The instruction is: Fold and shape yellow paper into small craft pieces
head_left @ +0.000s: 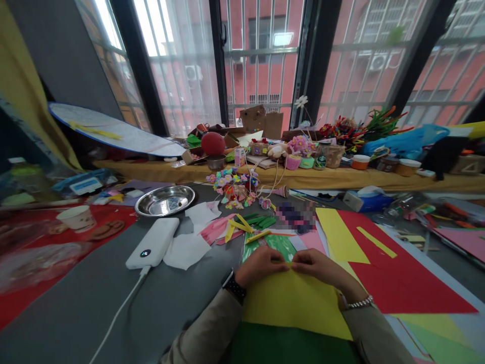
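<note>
A sheet of yellow paper (pixel 291 301) lies in front of me, held at its far edge by both hands. My left hand (pixel 261 265), with a dark watch on the wrist, pinches that edge near its middle. Close beside it my right hand (pixel 318 268), wearing a beaded bracelet, pinches the same edge. The fingertips nearly meet. Dark green paper (pixel 291 346) shows below the yellow sheet. Just beyond the hands are yellow paper strips (pixel 240 225), folded green pieces (pixel 261 221) and pink paper (pixel 217 228).
To the right lie a red sheet (pixel 409 273) and a yellow sheet (pixel 343 237). On the left are a white power bank (pixel 153 242) with a cable, a metal plate (pixel 165 200) and a paper cup (pixel 77 218). Flower crafts (pixel 235 187) and a crowded window ledge stand behind.
</note>
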Motion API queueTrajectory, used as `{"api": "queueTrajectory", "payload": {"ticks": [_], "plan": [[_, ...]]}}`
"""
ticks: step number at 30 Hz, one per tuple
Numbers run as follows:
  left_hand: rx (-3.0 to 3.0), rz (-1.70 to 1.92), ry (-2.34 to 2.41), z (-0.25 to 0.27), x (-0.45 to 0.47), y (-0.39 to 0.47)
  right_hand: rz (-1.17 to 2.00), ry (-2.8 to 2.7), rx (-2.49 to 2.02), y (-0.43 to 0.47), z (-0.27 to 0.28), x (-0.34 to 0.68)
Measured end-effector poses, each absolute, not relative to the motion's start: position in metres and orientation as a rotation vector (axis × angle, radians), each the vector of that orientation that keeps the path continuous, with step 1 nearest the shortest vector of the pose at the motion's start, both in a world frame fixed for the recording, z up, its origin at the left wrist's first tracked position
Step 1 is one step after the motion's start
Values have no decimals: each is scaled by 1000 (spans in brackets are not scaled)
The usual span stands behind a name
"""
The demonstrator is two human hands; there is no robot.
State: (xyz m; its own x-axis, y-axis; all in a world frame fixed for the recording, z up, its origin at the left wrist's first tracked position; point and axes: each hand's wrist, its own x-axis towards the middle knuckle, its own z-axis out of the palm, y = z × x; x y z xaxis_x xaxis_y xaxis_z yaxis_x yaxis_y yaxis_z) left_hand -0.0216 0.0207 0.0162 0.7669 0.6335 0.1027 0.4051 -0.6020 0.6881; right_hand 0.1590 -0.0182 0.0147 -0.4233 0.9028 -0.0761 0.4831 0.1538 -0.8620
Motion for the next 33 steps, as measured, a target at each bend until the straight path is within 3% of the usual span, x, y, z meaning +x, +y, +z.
{"api": "queueTrajectory", "payload": {"ticks": [14, 24, 33], "plan": [[2139, 478, 647, 34, -24, 18, 1387, -1836, -1231, -32, 41, 162], [2538, 536, 1014, 34, -19, 8, 840, -1991, -1446, -23, 28, 155], [2295, 561, 753, 36, -23, 15, 1062, -1913, -1315, -28, 39, 156]]}}
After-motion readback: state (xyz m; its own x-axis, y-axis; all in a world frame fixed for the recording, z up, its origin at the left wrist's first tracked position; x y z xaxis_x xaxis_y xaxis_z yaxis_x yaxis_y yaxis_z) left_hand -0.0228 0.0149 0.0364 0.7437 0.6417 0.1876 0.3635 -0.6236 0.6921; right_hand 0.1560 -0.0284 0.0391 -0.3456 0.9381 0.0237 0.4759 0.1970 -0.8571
